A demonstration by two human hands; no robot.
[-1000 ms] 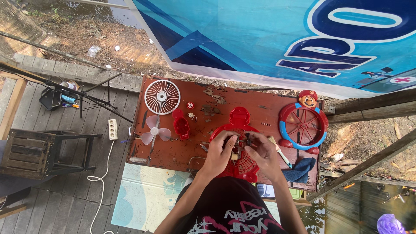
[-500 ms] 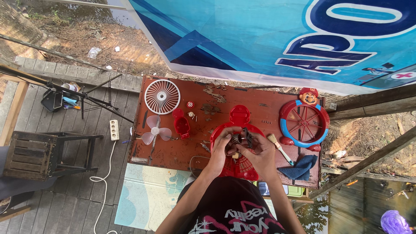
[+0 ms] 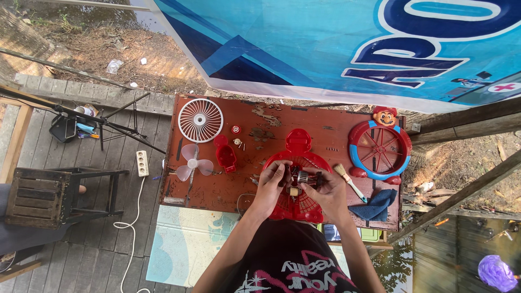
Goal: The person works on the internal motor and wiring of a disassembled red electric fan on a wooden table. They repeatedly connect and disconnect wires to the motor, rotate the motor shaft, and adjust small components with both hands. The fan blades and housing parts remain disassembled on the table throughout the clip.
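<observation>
Both hands are pinched on the small motor (image 3: 299,178), left hand (image 3: 269,187) and right hand (image 3: 327,191) from either side, its long axis running across between them, over the red fan housing (image 3: 296,209). Brush (image 3: 349,182) and blue cloth (image 3: 374,205) lie just right; table edge (image 3: 217,205) sits near the wrists.

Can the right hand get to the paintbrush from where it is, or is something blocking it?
Probably yes. The paintbrush lies on the red table just beside the right hand, with nothing between them. That hand is busy on the small motor, though.
</observation>
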